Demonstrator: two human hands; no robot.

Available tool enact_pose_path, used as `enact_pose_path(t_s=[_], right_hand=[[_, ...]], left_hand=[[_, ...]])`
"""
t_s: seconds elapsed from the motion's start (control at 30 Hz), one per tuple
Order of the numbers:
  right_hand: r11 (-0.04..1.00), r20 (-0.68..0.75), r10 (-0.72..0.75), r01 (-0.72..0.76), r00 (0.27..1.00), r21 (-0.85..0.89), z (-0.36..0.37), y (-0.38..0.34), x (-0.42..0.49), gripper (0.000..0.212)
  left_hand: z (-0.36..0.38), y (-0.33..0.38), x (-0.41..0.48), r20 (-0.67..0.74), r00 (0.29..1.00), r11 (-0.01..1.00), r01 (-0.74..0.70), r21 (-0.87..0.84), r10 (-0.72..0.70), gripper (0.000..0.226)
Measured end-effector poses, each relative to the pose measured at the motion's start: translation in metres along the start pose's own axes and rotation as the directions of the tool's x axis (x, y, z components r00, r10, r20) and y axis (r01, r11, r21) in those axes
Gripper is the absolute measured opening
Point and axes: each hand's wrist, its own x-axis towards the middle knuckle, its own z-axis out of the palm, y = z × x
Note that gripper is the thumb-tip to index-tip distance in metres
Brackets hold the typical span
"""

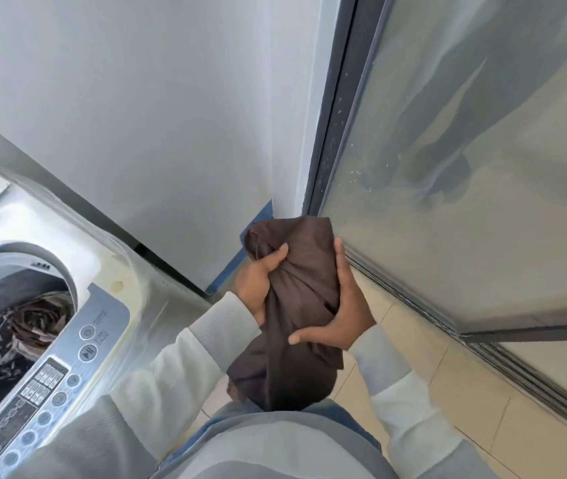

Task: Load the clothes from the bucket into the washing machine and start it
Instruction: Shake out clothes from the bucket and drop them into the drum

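Loading step, seemingly midway; grips bunched brown garment (296, 271) with left hand (258, 285) and right hand (344, 305), mid-air off the right edge of the washing machine (50, 229); patterned clothes (23, 330) lie in its drum; next calls for swinging left over the opening, then letting go.

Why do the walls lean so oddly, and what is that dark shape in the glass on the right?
Head view: the wide-angle lens bends the wall and door frame, so straight edges lean; the dark shape in the glass door seems a dim reflection; the washing machine looks smeared at its rim, the brown garment sharper.
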Motion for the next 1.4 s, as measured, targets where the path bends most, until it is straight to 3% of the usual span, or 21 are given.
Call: enact_pose_path(t_s=[0.1,0.17,0.2,0.23,0.27,0.3,0.33,0.37,0.4,0.43,0.47,0.6,0.67,0.83,0.97,1.07,1.13,1.23,1.3,1.33,1.4], right_hand=[[0.987,-0.219,0.046,-0.010,0.975,0.163,0.015,-0.008,0.003,0.099],[0.997,-0.313,0.010,0.013,0.950,0.071,0.013,-0.007,0.006,0.070],[1.000,-0.333,-0.009,0.010,0.943,0.002,0.010,-0.008,0.007,0.060],[0.998,-0.339,-0.037,0.018,0.940,-0.059,0.005,-0.010,0.009,0.051],[0.990,-0.332,-0.086,0.044,0.939,-0.132,0.000,-0.014,0.012,0.043],[0.971,-0.321,-0.150,0.079,0.935,-0.225,-0.005,-0.019,0.015,0.038],[0.939,-0.299,-0.204,0.099,0.932,-0.330,-0.010,-0.026,0.019,0.038],[0.898,-0.251,-0.233,0.108,0.939,-0.427,-0.012,-0.033,0.024,0.040],[0.851,-0.178,-0.233,0.113,0.956,-0.512,-0.013,-0.040,0.029,0.042],[0.806,-0.099,-0.214,0.118,0.972,-0.580,-0.011,-0.047,0.033,0.042],[0.780,-0.043,-0.183,0.118,0.982,-0.614,-0.009,-0.053,0.037,0.044],[0.918,-0.065,-0.117,0.083,0.991,-0.388,-0.011,-0.068,0.033,0.048],[0.967,-0.082,-0.140,0.119,0.987,-0.225,-0.017,-0.070,0.028,0.054],[0.990,-0.046,-0.141,0.141,0.989,-0.003,-0.046,-0.051,0.009,0.082],[0.998,0.006,-0.060,0.060,0.998,-0.025,-0.046,-0.025,-0.005,0.135],[0.997,-0.039,-0.052,0.054,0.998,0.053,-0.023,-0.015,-0.005,0.145],[0.993,-0.173,-0.047,0.065,0.984,0.100,-0.011,-0.017,-0.003,0.124],[0.984,-0.376,-0.010,0.075,0.927,0.159,-0.002,-0.020,0.000,0.087],[0.978,-0.451,-0.013,0.106,0.892,0.181,-0.001,-0.018,0.001,0.073],[0.978,-0.464,-0.018,0.113,0.886,0.177,-0.001,-0.018,0.002,0.068],[0.984,-0.450,-0.027,0.104,0.893,0.147,0.001,-0.022,0.003,0.064]], left_hand=[[0.013,0.003,-0.012,0.095,0.995,0.998,0.037,-0.048,-0.032,0.046],[0.017,0.008,-0.013,0.032,0.993,0.993,-0.114,0.026,0.113,0.062],[0.015,0.013,-0.015,-0.010,0.965,0.953,-0.257,0.159,0.262,0.076],[0.011,0.019,-0.016,-0.002,0.896,0.835,-0.414,0.362,0.445,0.090],[0.004,0.025,-0.021,0.081,0.776,0.603,-0.546,0.581,0.625,0.104],[-0.003,0.029,-0.026,0.259,0.650,0.290,-0.612,0.736,0.714,0.115],[-0.008,0.031,-0.030,0.451,0.567,-0.024,-0.605,0.796,0.689,0.123],[-0.009,0.030,-0.032,0.582,0.549,-0.277,-0.541,0.794,0.600,0.127],[-0.007,0.026,-0.034,0.623,0.590,-0.422,-0.458,0.782,0.514,0.128],[-0.004,0.020,-0.034,0.600,0.651,-0.465,-0.397,0.791,0.465,0.125],[0.000,0.014,-0.034,0.550,0.701,-0.423,-0.374,0.826,0.454,0.117],[-0.006,0.018,-0.022,0.306,0.777,0.197,-0.477,0.856,0.551,0.042],[-0.005,0.018,-0.018,0.275,0.823,0.422,-0.506,0.752,0.498,0.028],[0.004,0.006,-0.018,0.204,0.866,0.672,-0.486,0.559,0.456,0.026],[0.006,0.004,-0.026,0.111,0.921,0.894,-0.388,0.224,0.372,0.033],[0.018,-0.006,-0.035,0.097,0.985,0.990,-0.140,-0.035,0.143,0.039],[0.023,-0.014,-0.041,0.106,0.994,0.995,-0.030,-0.099,0.040,0.059],[0.022,-0.016,-0.040,0.125,0.989,0.996,-0.067,-0.067,0.075,0.041],[0.019,-0.001,-0.040,0.175,0.970,0.974,-0.192,0.118,0.170,0.042],[0.016,0.010,-0.039,0.229,0.950,0.928,-0.267,0.258,0.210,0.055],[0.004,0.031,-0.038,0.396,0.879,0.731,-0.451,0.512,0.265,0.097]])
